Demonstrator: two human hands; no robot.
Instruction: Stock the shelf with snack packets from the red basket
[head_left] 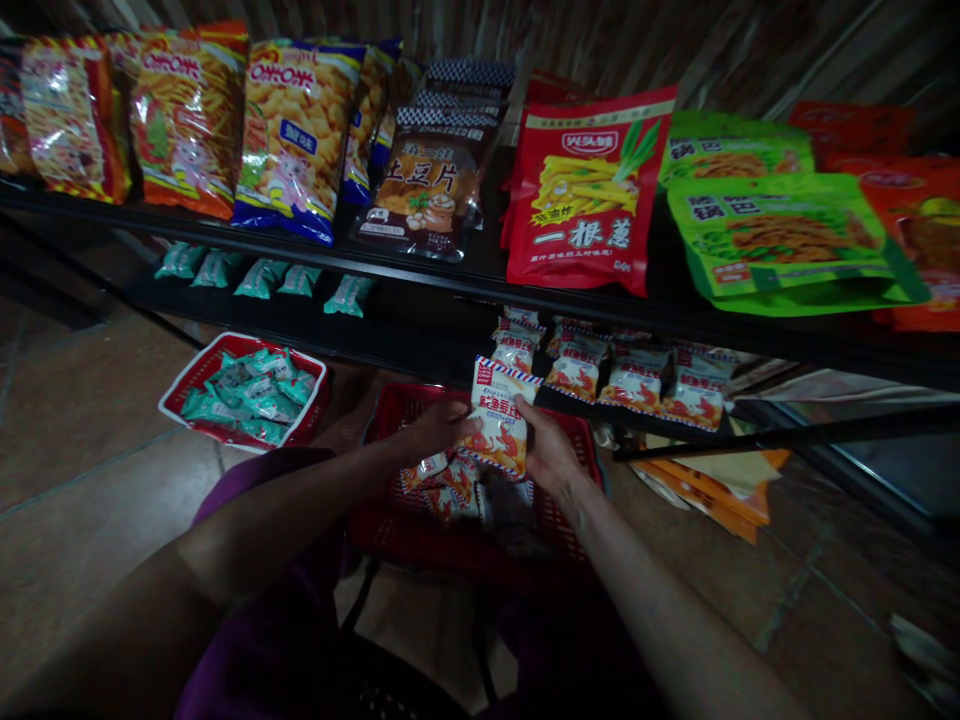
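Between my two hands is a small white and orange snack packet (501,420) with a striped top edge, upright above a red basket (382,535). My left hand (442,430) grips its left side, and my right hand (546,450) has its right side, thumb on the front. In the basket lie several similar snack packets (454,490) and some dark packets (517,515). Just beyond my hands, rows of matching snack packets (637,375) stand on the lower shelf (375,345).
A red basket with a white rim (171,402) holds several teal packets at the left on the tiled floor. More teal packets (262,277) lie on the lower shelf. Large snack bags (589,190) line the upper shelf (480,268). Orange and cream cardboard (709,485) lies at the right.
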